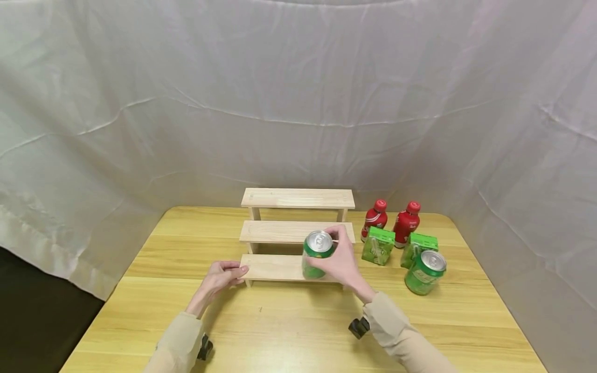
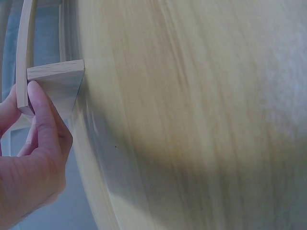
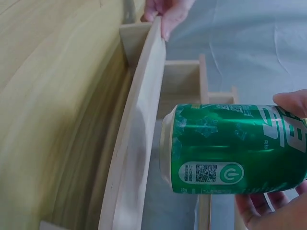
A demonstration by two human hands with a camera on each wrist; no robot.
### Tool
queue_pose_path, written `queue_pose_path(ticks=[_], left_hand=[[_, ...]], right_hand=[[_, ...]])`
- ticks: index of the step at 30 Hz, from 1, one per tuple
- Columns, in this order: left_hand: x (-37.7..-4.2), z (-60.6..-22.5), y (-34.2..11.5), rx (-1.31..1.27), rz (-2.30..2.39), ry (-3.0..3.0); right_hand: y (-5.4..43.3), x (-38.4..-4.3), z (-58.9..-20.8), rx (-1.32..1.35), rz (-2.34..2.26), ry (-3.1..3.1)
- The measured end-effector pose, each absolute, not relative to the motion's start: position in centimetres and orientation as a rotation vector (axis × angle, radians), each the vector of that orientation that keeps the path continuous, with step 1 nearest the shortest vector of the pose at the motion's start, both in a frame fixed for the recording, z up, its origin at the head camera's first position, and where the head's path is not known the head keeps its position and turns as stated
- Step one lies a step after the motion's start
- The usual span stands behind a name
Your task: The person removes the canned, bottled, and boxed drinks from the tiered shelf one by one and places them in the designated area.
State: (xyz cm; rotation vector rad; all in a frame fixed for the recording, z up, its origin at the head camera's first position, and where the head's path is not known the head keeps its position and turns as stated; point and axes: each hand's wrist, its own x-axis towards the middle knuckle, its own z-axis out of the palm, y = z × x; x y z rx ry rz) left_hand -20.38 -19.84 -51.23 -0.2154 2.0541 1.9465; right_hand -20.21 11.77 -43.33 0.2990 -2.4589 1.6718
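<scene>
A green soda can [image 1: 313, 267] with a silver top is held upright in my right hand [image 1: 339, 259], thumb on one side and fingers on the other. In the right wrist view the can's base [image 3: 167, 148] hangs close over the lowest step. My left hand [image 1: 223, 277] pinches the left end of that lowest step [image 1: 272, 267], part of a three-step pale wooden rack. The left wrist view shows the thumb above the board [image 2: 25, 57] and fingers beneath it, beside the upright support [image 2: 57, 72].
Right of the rack stand two red bottles [image 1: 374, 220] [image 1: 406, 225], two green juice boxes [image 1: 378, 246] [image 1: 418, 246] and another green can [image 1: 425, 273]. The middle step [image 1: 275, 231] and top step [image 1: 298, 198] rise behind. A grey curtain [image 1: 298, 103] surrounds the wooden table [image 1: 289, 331].
</scene>
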Motion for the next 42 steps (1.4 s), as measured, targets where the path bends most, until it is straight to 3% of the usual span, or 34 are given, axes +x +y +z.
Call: queue_pose_path(ticks=[23,42], left_hand=[[-20.3,-51.1,-19.7,-0.239,1.965,2.032],[-20.3,-51.2,-19.8,-0.256,1.945,2.054]], right_hand=[[22.5,-18.2,-43.9,-0.138,1.533,-2.446],[25.0,-18.8,-47.2,-0.238,1.451,-2.587]])
